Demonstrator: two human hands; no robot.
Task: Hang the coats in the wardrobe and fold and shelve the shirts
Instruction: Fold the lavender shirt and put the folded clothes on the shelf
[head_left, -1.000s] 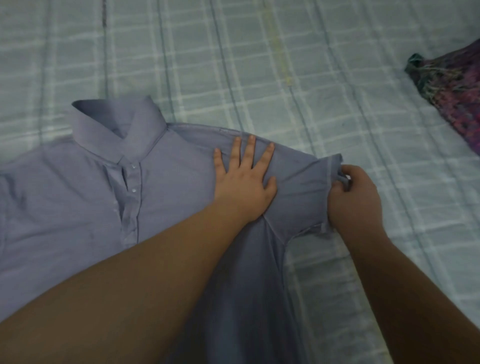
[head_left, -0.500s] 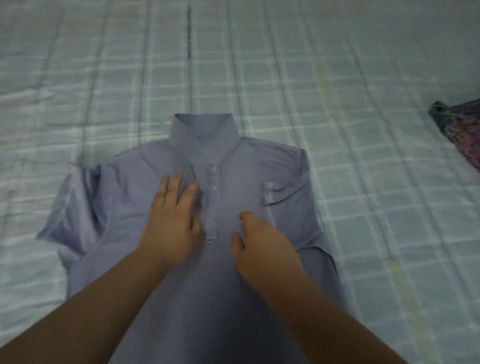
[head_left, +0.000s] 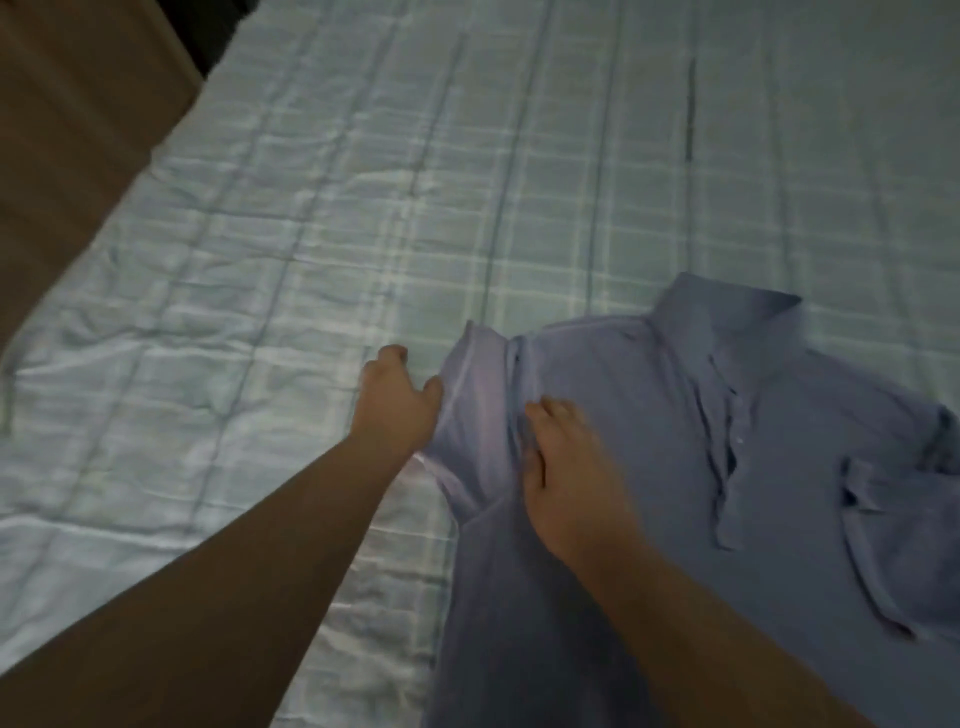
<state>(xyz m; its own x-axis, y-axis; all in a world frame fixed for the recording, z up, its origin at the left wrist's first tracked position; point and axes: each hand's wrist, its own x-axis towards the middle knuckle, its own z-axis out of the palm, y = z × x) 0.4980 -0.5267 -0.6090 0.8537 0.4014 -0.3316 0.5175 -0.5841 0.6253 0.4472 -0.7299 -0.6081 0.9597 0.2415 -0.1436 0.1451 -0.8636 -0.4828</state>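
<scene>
1. One shirt, a blue-grey polo, lies front up on the bed, collar away from the person and its buttoned placket showing; it sits toward the right of the view.
2. On the far side of the shirt the short sleeve already appears turned in over the chest (the frame is blurred there, so I take that fold as likely, not certain).
3. At the near side the other sleeve stands up in a ridge, only half folded. The left hand has its fingers curled at that sleeve's outer edge and seems to pinch the cloth, while the right hand lies flat with straight fingers on the shoulder just beside it, pressing the shirt down.
4. So the fold is, by my judgement, in its early middle: sides nearly in, body not yet doubled over.
5. Left to do: lay this sleeve flat, fold the body up, and carry the shirt to a shelf. No coats, wardrobe or shelf are in sight, so nothing shows how that part stands.
</scene>
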